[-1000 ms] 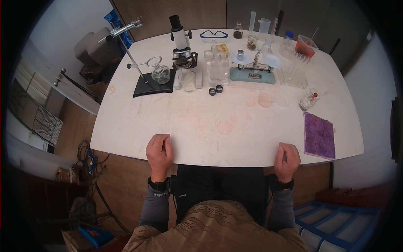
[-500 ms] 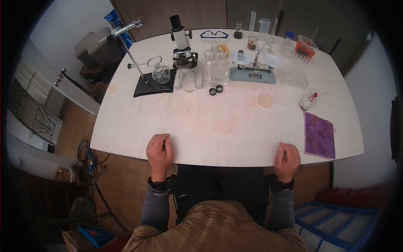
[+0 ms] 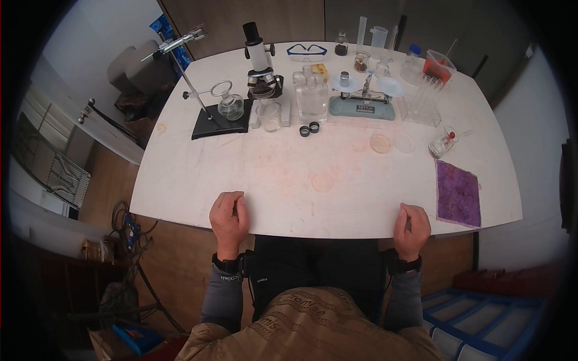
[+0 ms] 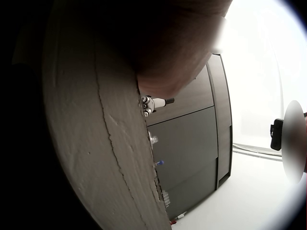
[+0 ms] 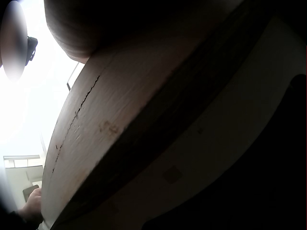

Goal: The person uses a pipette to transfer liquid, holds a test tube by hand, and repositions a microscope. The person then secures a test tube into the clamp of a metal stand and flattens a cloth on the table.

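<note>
You have both hands resting on the near edge of the white-topped table (image 3: 259, 180), well apart: your left hand (image 3: 229, 218) and your right hand (image 3: 412, 231) each lie with fingers loosely curled, gripping nothing. The flat purple rectangular cloth (image 3: 459, 195) lies just to the right of your right hand, untouched. Well forward of your left hand stands the metal clamp stand with a flat black base (image 3: 226, 127).

To hold this resting pose well, keep your weight light on the edge and your wrists loose, so the tabletop isn't jolted. Leave your right sleeve and wrist clear of the cloth: its far edge lies close to the small clear glass beaker with a red-tipped piece inside (image 3: 438, 148), and a tug could, I judge, disturb that glass. Should you lift a hand, raise it straight up rather than dragging it sideways.

Against the frame half a second ago, almost nothing differs: hands, cloth and glassware keep their places. Only the print on your brown shirt (image 3: 313, 337) sits slightly differently.
</note>
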Motion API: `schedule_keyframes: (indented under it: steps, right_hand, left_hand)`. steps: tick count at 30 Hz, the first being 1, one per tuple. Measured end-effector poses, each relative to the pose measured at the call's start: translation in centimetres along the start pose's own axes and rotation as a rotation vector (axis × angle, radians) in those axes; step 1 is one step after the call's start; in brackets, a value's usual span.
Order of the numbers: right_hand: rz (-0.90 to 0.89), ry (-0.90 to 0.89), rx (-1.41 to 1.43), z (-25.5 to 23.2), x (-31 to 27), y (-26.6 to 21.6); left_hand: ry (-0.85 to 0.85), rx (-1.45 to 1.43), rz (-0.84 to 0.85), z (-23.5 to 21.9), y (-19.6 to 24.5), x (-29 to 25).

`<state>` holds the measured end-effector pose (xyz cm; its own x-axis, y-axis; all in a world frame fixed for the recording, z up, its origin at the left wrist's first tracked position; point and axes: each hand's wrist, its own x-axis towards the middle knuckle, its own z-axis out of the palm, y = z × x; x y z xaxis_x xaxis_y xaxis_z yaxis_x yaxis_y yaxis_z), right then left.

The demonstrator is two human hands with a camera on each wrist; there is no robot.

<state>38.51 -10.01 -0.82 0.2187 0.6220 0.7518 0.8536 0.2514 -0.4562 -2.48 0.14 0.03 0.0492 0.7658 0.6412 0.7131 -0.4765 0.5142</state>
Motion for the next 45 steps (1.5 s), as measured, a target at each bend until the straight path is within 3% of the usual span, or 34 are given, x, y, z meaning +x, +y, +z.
schedule_keyframes:
  steps: [45]
  right_hand:
    - [0.028, -0.012, 0.004, -0.03, -0.19, 0.06]
  left_hand:
    - [0.004, -0.004, -0.004, 0.07, -0.12, -0.07]
